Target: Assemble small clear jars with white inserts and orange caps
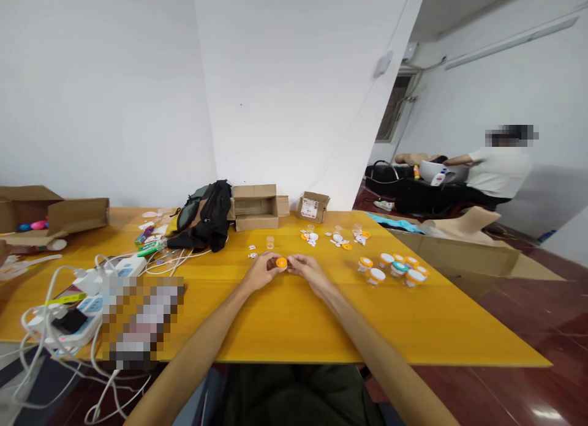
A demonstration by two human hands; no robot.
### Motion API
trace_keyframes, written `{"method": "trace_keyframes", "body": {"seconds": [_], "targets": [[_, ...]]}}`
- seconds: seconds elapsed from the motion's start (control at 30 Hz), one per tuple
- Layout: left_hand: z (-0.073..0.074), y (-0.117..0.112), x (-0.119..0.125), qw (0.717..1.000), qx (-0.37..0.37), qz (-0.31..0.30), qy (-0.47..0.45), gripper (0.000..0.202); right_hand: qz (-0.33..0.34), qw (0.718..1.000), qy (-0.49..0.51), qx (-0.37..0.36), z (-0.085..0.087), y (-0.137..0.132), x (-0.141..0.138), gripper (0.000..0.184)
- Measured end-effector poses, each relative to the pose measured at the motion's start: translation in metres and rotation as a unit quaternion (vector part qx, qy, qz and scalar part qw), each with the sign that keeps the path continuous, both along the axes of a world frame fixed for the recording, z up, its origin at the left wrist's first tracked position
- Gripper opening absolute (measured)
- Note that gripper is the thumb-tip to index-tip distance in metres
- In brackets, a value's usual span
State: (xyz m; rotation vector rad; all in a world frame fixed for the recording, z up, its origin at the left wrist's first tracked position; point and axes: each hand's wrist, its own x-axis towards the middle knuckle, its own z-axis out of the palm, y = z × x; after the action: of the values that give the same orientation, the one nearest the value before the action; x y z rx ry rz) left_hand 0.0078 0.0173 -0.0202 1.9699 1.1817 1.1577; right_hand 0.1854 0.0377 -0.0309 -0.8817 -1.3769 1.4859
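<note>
Starting from the left, what sits on the surface (294, 328)?

An open cardboard box (55, 212) at the far corner, then power strips (92, 285) in a tangle of white cables nearer the front edge. All of it lies well apart from the hands.

And moving in?

A black backpack (206, 215) is slumped toward the back, with a second open box (255, 207) just beside it. Neither stands between the person and the hands.

Where is the orange cap (282, 262)?

Dead centre, straight ahead of the person and close to the surface. The left hand (261, 270) closes on it from one side and the right hand (309, 269) from the other. Their fingers are curled in and the tips pinch, so both touch it and neither is nearer. It is round, with no long axis, and its flat face looks up. Whether a small pot sits under it I cannot tell; it is too small here.

What lies beyond?

A lone clear pot (270, 241) stands behind the hands, and loose lids (337, 237) are scattered farther back. A cluster of capped pots (395, 268) sits near the right hand but apart from it. Another person (498, 169) works far off by the wall.
</note>
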Motion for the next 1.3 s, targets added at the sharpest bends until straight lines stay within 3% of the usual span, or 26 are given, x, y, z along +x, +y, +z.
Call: {"method": "trace_keyframes", "body": {"seconds": [0.17,0.3,0.7,1.07,1.3], "targets": [[0.001,0.0,-0.001,0.999,-0.002,0.007,-0.054,0.023,0.043,0.985,0.119,-0.114,-0.002,-0.009,-0.005,0.031],[0.002,-0.002,0.001,0.997,-0.016,-0.005,-0.081,0.024,0.067,0.973,0.171,-0.138,-0.006,-0.01,-0.008,0.019],[0.008,-0.008,0.003,0.997,0.01,-0.003,-0.081,0.021,0.047,0.97,0.207,-0.122,-0.004,-0.015,-0.01,0.028],[0.007,-0.007,0.005,0.997,0.024,0.033,-0.067,0.019,-0.004,0.977,0.19,-0.097,-0.006,-0.015,-0.014,0.034],[0.009,-0.012,0.005,0.996,0.046,0.037,-0.061,0.019,0.001,0.98,0.177,-0.086,-0.006,-0.016,-0.013,0.036]]}}
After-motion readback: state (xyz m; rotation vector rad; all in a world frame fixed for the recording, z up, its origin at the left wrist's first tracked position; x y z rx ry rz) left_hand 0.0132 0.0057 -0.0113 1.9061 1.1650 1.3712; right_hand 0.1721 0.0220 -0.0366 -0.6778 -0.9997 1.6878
